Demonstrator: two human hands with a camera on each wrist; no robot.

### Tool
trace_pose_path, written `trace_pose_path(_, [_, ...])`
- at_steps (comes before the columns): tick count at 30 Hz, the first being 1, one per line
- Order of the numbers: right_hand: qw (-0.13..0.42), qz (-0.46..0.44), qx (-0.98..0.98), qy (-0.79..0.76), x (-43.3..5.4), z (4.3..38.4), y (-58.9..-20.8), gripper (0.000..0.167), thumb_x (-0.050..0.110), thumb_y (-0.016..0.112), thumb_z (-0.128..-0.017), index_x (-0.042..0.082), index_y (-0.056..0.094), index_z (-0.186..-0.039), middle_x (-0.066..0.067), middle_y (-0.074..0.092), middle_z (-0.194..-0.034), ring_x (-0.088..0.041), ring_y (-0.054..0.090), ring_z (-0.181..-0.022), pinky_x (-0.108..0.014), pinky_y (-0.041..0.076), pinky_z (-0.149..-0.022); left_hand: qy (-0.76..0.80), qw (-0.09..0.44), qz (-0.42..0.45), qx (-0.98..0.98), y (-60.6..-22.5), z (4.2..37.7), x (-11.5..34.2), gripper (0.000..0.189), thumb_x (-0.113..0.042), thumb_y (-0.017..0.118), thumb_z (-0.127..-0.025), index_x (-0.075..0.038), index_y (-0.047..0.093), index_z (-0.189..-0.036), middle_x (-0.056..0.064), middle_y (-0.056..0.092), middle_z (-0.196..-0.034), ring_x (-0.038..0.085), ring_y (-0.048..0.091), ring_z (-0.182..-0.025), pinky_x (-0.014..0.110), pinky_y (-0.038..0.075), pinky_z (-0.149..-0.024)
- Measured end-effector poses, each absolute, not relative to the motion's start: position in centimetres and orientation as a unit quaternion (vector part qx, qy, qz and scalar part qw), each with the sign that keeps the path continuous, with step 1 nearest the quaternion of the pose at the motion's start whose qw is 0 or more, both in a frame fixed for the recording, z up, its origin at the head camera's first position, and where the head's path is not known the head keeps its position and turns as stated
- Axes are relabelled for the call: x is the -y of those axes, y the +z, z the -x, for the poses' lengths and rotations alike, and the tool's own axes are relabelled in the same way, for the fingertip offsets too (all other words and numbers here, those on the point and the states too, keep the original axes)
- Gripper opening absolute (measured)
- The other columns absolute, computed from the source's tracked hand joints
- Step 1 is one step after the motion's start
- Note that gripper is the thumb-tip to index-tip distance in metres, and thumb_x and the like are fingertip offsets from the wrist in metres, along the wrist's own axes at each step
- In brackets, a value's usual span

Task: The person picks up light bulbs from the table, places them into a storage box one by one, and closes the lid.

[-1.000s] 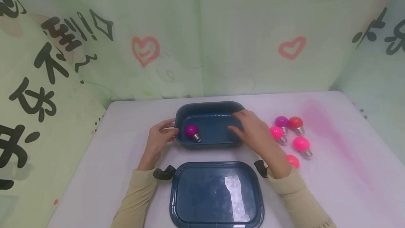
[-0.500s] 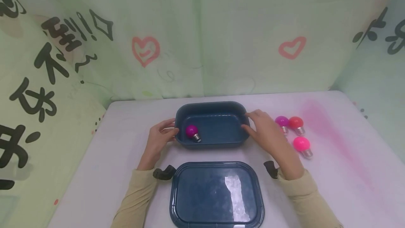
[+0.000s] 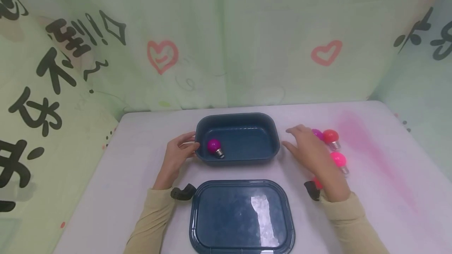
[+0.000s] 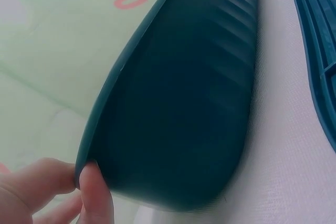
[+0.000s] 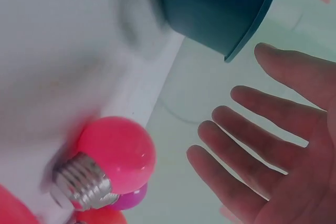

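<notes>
My left hand (image 3: 177, 153) grips the left end of a dark blue plastic box (image 3: 247, 142), thumb and fingers pinching its rim in the left wrist view. One purple light bulb (image 3: 213, 146) lies inside, near the box's left end. To the right of the box, apart from it, my right hand (image 3: 310, 152) hovers with spread fingers and holds nothing. Beside and partly behind it lie several bulbs: a red bulb (image 3: 330, 136), a purple bulb (image 3: 317, 133) and a pink bulb (image 5: 119, 153). My right hand and wrist partly hide some of them.
A dark blue lid (image 3: 229, 216) lies flat on the white table (image 3: 116, 191), in front of the box and between my forearms. Behind the table hangs a pale green curtain (image 3: 243, 50) with drawn hearts and characters.
My right hand has moved from inside the box's right end, past its rim, to the right toward the loose bulbs. My left hand, the box and the bulb in it have stayed put.
</notes>
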State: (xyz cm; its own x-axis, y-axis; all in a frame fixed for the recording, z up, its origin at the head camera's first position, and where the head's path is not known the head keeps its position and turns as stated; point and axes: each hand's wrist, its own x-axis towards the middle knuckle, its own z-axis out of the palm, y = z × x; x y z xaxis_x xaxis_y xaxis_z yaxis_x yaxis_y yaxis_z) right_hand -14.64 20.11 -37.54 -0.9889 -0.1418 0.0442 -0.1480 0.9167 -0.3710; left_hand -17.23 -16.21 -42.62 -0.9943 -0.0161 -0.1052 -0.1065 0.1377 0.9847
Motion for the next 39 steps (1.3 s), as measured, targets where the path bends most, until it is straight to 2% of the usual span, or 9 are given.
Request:
trace_pose_path(8, [0.018,-0.058,0.983,0.173,-21.4,14.6,-37.8,0.054,0.018,0.074,-0.088,-0.005,0.054,-0.133,-0.03,0.053,-0.131,-0.048,0.049,-0.124,-0.061,0.046,-0.099,0.658,0.032,0.04,-0.752,-42.7,17.4,16.2,0.046,-0.005,0.069,-0.089,-0.003,0.059,-0.134,0.022,0.061,-0.126,0.015,0.068,-0.095,0.023,0.059,-0.072])
trace_pose_path(13, [0.036,-0.073,0.982,0.168,-22.1,14.6,-38.1,0.051,0.016,0.075,-0.087,-0.009,0.057,-0.128,-0.031,0.056,-0.125,-0.048,0.052,-0.119,-0.059,0.048,-0.098,0.658,0.031,0.042,-0.751,-42.9,17.6,16.1,0.045,-0.004,0.07,-0.089,-0.003,0.06,-0.133,0.021,0.062,-0.125,0.011,0.068,-0.091,0.024,0.059,-0.071])
trace_pose_path(20, [0.033,-0.068,0.983,0.167,-23.2,15.1,-38.8,0.047,0.011,0.074,-0.087,-0.01,0.057,-0.125,-0.032,0.057,-0.122,-0.049,0.051,-0.117,-0.062,0.047,-0.096,0.665,0.029,0.041,-0.745,-42.9,17.7,16.0,0.046,-0.003,0.07,-0.089,-0.002,0.06,-0.133,0.022,0.061,-0.125,0.015,0.068,-0.093,0.024,0.059,-0.071])
trace_pose_path(26, [0.037,-0.078,0.98,0.182,-23.7,15.0,-39.0,0.039,0.003,0.069,-0.087,-0.011,0.058,-0.122,-0.034,0.055,-0.123,-0.05,0.049,-0.119,-0.065,0.043,-0.099,0.666,0.029,0.041,-0.745,-43.0,17.9,16.0,0.046,-0.003,0.069,-0.089,-0.002,0.059,-0.134,0.023,0.06,-0.126,0.013,0.068,-0.092,0.024,0.059,-0.072])
trace_pose_path(31, [0.04,-0.086,0.979,0.179,-23.8,15.0,-39.1,0.038,-0.001,0.071,-0.085,-0.011,0.059,-0.119,-0.032,0.056,-0.122,-0.049,0.051,-0.118,-0.062,0.044,-0.1,0.666,0.028,0.042,-0.744,-43.0,17.9,16.0,0.046,-0.004,0.07,-0.089,-0.001,0.059,-0.134,0.023,0.06,-0.127,0.01,0.067,-0.09,0.024,0.059,-0.071])
trace_pose_path(39, [0.03,-0.093,0.981,0.167,-24.2,15.3,-39.4,0.038,-0.002,0.072,-0.084,-0.011,0.06,-0.118,-0.032,0.056,-0.121,-0.049,0.05,-0.119,-0.061,0.044,-0.101,0.659,0.027,0.048,-0.75,-43.0,18.0,15.9,0.046,-0.006,0.071,-0.089,-0.003,0.06,-0.134,0.022,0.061,-0.127,0.02,0.068,-0.098,0.025,0.059,-0.073])
